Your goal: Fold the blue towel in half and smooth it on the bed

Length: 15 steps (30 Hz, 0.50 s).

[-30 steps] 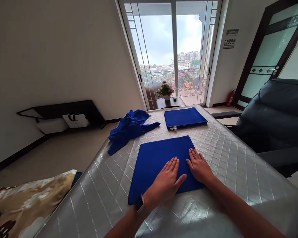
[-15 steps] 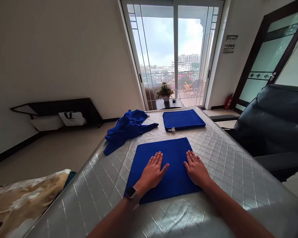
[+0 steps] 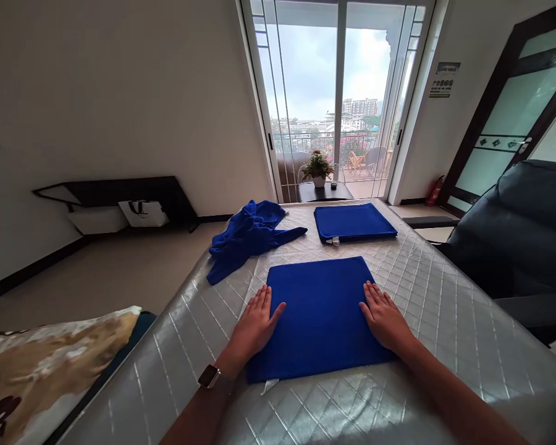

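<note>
A blue cloth folded into a flat rectangle [image 3: 322, 321] lies in front of me, a white tag poking out at its near left corner. My left hand [image 3: 256, 322] rests flat along its left edge, fingers stretched out and partly beyond the cloth. At the right edge, my right hand [image 3: 383, 316] lies flat too, fingers extended. Neither hand grips anything. Farther back on the right is a folded blue stack [image 3: 356, 221] with a white tag at its front. A crumpled blue cloth [image 3: 252, 238] is heaped at the back left.
All of this lies on a silver quilted cover [image 3: 333, 408]. A black leather chair [image 3: 521, 235] stands close on the right. A patterned blanket [image 3: 60, 371] is at the lower left. Beyond the far edge, a potted plant [image 3: 319, 168] sits on a small table by the glass doors.
My left hand has slid left from the middle of the folded cloth to its left edge. My right hand stays flat near the right edge. The view has shifted slightly.
</note>
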Each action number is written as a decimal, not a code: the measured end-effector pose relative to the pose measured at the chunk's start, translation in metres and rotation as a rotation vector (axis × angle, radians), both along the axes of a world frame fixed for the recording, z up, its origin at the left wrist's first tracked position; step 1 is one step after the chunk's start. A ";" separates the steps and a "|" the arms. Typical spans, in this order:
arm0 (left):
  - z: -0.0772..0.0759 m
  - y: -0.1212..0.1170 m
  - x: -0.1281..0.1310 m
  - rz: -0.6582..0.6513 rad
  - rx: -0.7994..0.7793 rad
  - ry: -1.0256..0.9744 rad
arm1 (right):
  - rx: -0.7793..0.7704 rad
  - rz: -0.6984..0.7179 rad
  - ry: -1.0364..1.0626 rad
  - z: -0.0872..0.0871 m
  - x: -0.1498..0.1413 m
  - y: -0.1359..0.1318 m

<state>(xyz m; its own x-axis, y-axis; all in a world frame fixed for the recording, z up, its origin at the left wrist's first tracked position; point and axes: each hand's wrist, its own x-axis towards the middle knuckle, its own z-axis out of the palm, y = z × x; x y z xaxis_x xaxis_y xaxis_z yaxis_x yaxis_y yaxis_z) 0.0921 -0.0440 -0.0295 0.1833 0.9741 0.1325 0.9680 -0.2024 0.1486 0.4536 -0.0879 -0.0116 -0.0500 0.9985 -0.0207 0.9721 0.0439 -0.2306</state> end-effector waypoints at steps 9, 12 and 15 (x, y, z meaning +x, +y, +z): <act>0.005 -0.003 0.004 0.000 -0.043 -0.047 | -0.041 0.016 -0.165 0.009 -0.002 0.001; 0.010 -0.004 0.006 -0.009 -0.063 -0.052 | -0.104 0.016 -0.223 0.027 -0.006 0.016; 0.012 -0.005 0.007 -0.011 -0.054 -0.048 | -0.073 0.011 -0.201 0.041 -0.012 0.042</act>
<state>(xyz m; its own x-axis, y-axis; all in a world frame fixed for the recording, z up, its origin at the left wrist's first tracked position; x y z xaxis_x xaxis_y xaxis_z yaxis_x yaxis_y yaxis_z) 0.0987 -0.0494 -0.0175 0.1887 0.9780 0.0888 0.9572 -0.2033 0.2060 0.4417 -0.0464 0.0291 -0.0484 0.9934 -0.1035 0.9984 0.0450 -0.0351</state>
